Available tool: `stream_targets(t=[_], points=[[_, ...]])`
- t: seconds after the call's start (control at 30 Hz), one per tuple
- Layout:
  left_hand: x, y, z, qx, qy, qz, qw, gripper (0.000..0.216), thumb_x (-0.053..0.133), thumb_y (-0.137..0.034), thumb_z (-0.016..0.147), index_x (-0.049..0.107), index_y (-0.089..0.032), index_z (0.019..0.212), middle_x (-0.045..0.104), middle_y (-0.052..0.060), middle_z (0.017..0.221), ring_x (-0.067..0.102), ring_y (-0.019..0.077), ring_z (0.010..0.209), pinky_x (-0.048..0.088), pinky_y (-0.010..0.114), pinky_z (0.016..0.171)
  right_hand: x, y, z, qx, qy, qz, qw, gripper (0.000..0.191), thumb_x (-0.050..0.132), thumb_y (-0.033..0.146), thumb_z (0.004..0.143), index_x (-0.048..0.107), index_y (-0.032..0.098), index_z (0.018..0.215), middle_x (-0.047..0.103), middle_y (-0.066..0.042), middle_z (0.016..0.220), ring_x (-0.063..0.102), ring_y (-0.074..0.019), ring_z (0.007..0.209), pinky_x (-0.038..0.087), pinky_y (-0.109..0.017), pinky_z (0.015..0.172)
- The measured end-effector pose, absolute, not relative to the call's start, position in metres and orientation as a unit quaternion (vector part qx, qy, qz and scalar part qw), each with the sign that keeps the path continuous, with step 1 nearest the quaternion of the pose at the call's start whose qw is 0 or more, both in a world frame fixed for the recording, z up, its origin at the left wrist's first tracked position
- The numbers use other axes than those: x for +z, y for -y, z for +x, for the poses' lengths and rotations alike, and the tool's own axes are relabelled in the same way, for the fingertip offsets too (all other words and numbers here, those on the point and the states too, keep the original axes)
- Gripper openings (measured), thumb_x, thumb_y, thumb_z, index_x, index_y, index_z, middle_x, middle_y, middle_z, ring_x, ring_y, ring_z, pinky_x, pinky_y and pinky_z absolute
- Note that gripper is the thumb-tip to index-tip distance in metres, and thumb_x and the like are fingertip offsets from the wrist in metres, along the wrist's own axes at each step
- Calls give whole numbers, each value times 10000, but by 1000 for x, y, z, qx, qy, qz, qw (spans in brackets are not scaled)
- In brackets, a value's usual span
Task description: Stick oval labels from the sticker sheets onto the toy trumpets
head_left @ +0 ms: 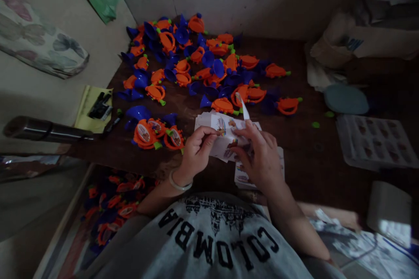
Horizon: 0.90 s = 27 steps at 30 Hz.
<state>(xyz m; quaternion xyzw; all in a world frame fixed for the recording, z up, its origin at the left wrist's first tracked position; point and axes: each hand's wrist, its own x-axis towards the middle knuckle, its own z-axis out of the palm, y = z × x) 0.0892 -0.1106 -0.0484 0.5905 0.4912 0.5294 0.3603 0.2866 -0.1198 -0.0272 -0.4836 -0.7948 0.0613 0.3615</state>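
A white sheet of printed stickers point(225, 126) is held up between my two hands, above the table's near edge. My left hand point(199, 150) pinches its left side between thumb and fingers. My right hand point(260, 152) is closed on the sheet's right side, and a curled white strip point(242, 105) sticks up beside its fingers. Below lies a stack of similar printed sheets point(244, 178), partly covered by my right hand. Left of my hands sit several orange and blue toy trumpets point(144, 134) with oval stickers on their sides.
Many toy trumpets without visible stickers point(212, 65) are heaped toward the wall. At left are a dark cylinder point(49, 130) and a yellow pad point(85, 104) with black pens. A clear plastic tray point(376, 139) lies right; more trumpets point(114, 205) fill a space below left.
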Motion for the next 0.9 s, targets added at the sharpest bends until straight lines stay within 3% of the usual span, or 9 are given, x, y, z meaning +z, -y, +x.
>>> stream_targets(t=[0.07,0.23,0.33,0.43,0.53,0.67,0.77,0.83,0.9], points=[[-50,113,92,532,-485,582,378,331,622,-520,1026,704,-211,943,755,34,874,693,162,805,546,272,741,-33,118,283,45,798,-478,365,728,656,202,1008,299,295,1636,824,-43,1088,752,-262,1022,600,-439,923],[-57,114,95,533,-493,499,473,351,670,-553,988,723,-208,950,706,11,860,598,137,752,457,245,674,-55,123,283,-56,777,-443,444,413,713,132,964,626,285,1337,816,-11,985,752,-195,886,620,-333,804],[-61,112,99,514,-498,469,518,341,671,-551,979,715,-214,959,679,4,852,555,133,727,438,248,659,-59,131,290,-65,772,-416,476,391,704,95,950,664,317,1270,795,1,940,741,-190,881,623,-341,783],[-69,101,107,495,-490,499,515,273,672,-489,972,696,-217,986,683,13,883,594,151,783,486,258,712,-49,147,294,-9,828,-333,451,363,633,91,993,669,320,1271,797,12,910,732,-187,942,615,-383,876],[-84,82,118,413,-444,611,509,159,612,-347,992,681,-210,1034,716,35,963,655,174,879,545,293,812,-42,163,292,127,879,-213,409,269,618,128,1023,667,245,1261,798,9,924,712,-164,985,588,-372,926],[-99,49,117,310,-474,757,327,304,641,-178,944,665,-187,1247,726,119,1245,660,277,1189,516,466,1115,-52,167,291,201,852,-271,400,422,683,70,963,625,236,1347,768,-15,938,686,-173,936,571,-343,835],[-101,17,98,293,-601,730,142,497,623,-92,928,586,-156,1420,578,200,1514,505,357,1453,389,576,1251,-64,162,295,228,818,-323,417,655,691,36,936,502,280,1514,782,-2,927,685,-194,919,581,-337,814],[-103,-7,83,257,-656,699,126,585,618,-9,874,576,-152,1439,497,213,1603,431,379,1530,378,592,1262,-68,159,296,256,796,-332,437,744,679,44,946,408,293,1593,796,11,924,693,-202,927,596,-351,849],[-106,-27,75,228,-668,691,158,597,643,46,803,629,-150,1367,566,209,1536,520,372,1466,444,555,1222,-69,158,293,269,781,-341,449,781,670,57,957,356,307,1627,805,14,947,698,-206,949,604,-372,892]])
